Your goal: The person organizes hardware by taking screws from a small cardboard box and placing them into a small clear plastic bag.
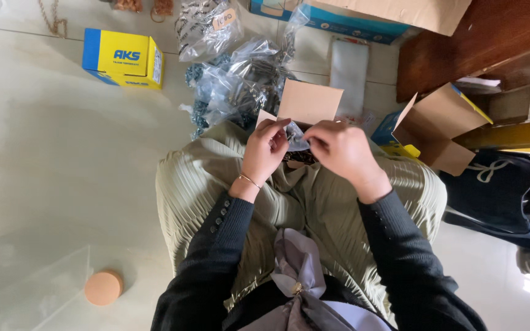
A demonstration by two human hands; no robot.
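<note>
I sit on the floor with a pleated olive skirt across my lap. My left hand (pixel 266 149) and my right hand (pixel 338 149) both pinch a small clear plastic bag (pixel 296 138) between them, just above my lap. Dark small items show under the bag. An open brown cardboard box (pixel 309 102) lies right beyond my hands, its flap raised. A thin bracelet circles my left wrist.
A heap of clear plastic bags (pixel 240 83) with dark contents lies ahead. A yellow and blue box (pixel 124 59) sits far left, an open box (pixel 437 125) at right, a round orange lid (pixel 103 287) near left, wooden furniture (pixel 480 43) far right.
</note>
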